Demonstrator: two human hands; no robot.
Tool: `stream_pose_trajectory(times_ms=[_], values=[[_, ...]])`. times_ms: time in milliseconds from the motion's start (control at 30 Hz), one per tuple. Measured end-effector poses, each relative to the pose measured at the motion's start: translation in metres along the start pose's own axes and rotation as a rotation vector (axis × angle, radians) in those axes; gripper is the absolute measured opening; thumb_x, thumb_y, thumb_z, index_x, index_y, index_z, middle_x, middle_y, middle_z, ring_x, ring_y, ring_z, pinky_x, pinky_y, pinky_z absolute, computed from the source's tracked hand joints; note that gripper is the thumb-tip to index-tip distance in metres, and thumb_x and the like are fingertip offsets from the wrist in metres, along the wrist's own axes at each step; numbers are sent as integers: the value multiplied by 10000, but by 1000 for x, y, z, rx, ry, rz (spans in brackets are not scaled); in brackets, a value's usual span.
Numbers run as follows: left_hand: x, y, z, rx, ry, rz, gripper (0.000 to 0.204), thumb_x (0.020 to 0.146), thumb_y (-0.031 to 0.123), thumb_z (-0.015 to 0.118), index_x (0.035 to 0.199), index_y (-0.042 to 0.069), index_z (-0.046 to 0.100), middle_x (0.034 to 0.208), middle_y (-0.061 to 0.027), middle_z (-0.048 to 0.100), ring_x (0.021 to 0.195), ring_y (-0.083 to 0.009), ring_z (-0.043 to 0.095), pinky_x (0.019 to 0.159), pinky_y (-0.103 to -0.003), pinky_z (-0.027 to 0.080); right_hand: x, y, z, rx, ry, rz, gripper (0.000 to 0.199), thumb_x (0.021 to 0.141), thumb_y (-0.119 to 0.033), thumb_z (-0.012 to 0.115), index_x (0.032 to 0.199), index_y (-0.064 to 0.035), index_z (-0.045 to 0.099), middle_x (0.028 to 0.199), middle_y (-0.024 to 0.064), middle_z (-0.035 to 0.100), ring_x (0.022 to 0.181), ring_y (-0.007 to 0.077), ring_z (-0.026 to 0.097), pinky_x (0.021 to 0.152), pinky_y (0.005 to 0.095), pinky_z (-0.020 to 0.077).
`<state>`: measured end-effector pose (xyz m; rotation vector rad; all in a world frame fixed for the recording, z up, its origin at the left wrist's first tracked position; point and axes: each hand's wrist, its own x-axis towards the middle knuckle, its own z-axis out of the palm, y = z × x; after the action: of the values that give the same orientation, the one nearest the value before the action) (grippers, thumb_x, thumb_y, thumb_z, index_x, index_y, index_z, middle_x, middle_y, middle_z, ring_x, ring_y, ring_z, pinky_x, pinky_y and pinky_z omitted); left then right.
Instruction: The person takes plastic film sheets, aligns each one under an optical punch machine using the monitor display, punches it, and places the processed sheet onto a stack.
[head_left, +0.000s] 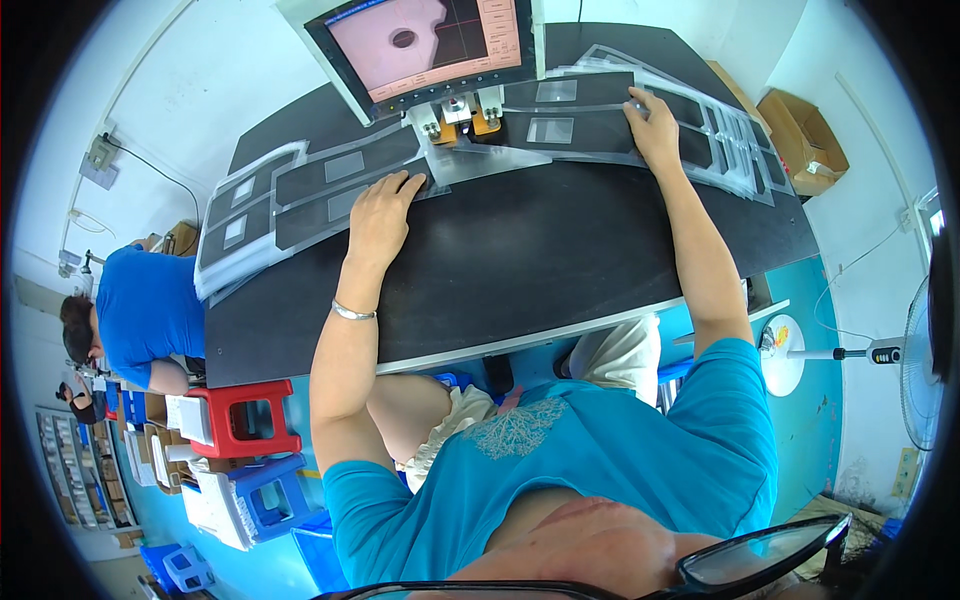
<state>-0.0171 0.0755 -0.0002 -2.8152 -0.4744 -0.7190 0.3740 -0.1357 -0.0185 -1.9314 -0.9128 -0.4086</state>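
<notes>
A: Head view. We see the left hand (380, 212) lying flat and open, palm down, fingertips on the near edge of a dark sheet with pale square windows (345, 175). That sheet tops a fanned stack on the left part of the black table (520, 260).

B: We note the right hand (655, 130) also spread open, pressed on another dark windowed sheet (570, 120) that reaches under the small fixture with orange parts (462, 112). Neither hand grips anything; both only press down.

A: Agreed. To the right of that hand lies a second fanned pile of sheets (735, 150), just beside it.

B: Above the fixture we log a monitor (425, 45) showing a pink magnified shape with a round hole.

A: Off-table: a red stool (245, 420) and blue stools (265, 495) at lower left, a person in a blue shirt (145, 310) seated nearby, cardboard boxes (805, 140) at upper right, a fan (920, 350) at the right rim.
</notes>
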Motion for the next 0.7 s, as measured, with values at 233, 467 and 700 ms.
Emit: stream_pose_trajectory(times_ms=[233, 467, 700], values=[[1, -1, -3, 0, -14, -10, 522, 757, -112, 569, 1212, 117, 685, 1215, -92, 678, 1119, -286, 651, 912, -402, 543, 0, -12, -5, 32, -22, 26, 420, 875, -273, 719, 1228, -48, 687, 1213, 186, 674, 1163, 327, 630, 1011, 405, 480], [3, 14, -18, -63, -50, -14, 506, 778, -98, 536, 1207, 122, 690, 1204, -104, 684, 1091, -308, 661, 902, -408, 550, 12, 2, -22, -152, -100, -155, 473, 840, -221, 749, 1283, -84, 658, 1274, 171, 651, 1102, 319, 655, 967, 383, 509], [-5, 65, -29, -201, -52, 82, 527, 763, -100, 537, 1226, 108, 679, 1208, -113, 679, 1109, -304, 650, 911, -408, 547, 27, 47, -80, -545, -18, -26, 420, 856, -222, 740, 1248, -92, 666, 1309, 152, 623, 1156, 342, 620, 989, 421, 497]])
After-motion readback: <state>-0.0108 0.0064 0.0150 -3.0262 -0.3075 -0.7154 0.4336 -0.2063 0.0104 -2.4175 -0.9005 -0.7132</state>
